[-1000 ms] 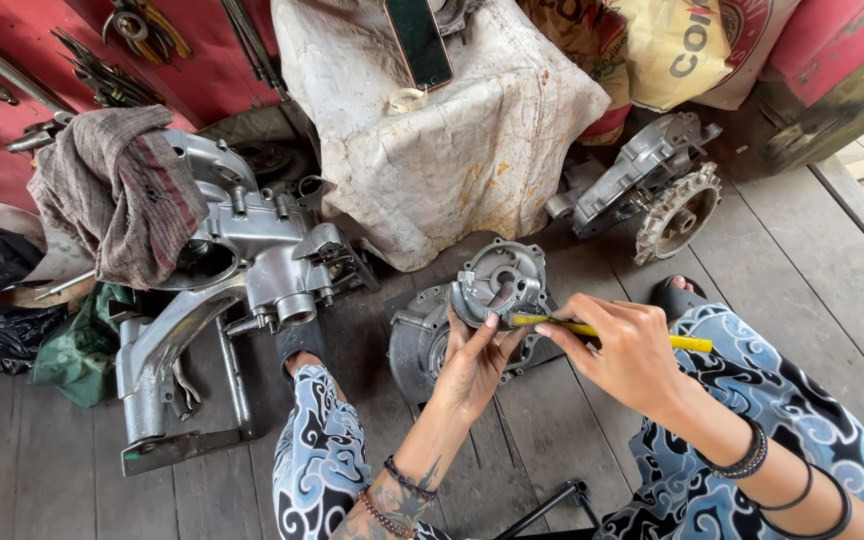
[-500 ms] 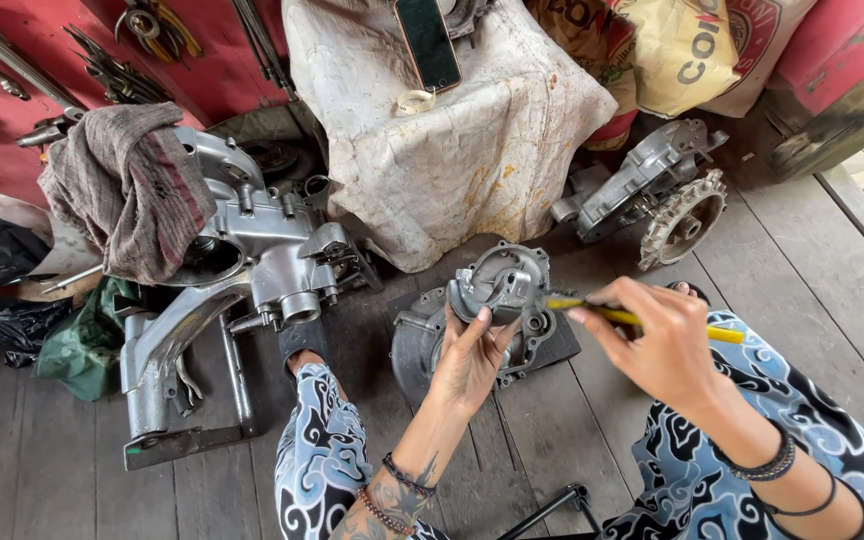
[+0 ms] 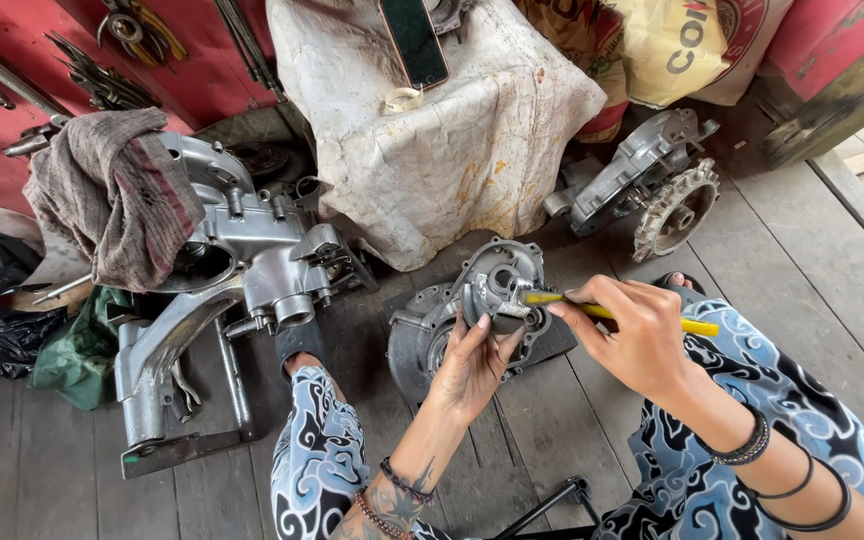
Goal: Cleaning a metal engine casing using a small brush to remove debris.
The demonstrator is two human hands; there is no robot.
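Left hand (image 3: pixel 472 365): fingers bent round the small grey metal part (image 3: pixel 497 285), holding it up over the round engine cover (image 3: pixel 432 335)

Right hand (image 3: pixel 637 335): closed tight on the yellow-handled tool (image 3: pixel 612 312), tip touching the metal part

Where it is: on the wooden floor (image 3: pixel 772 260), between the person's knees, near the big silver engine case (image 3: pixel 242 250) with a rag (image 3: pixel 117 195) on it

Step now: looks like poking or scraping at the part with the tool tip

Next move needs: a steady left hand and a small, careful push, so the tip does not slip
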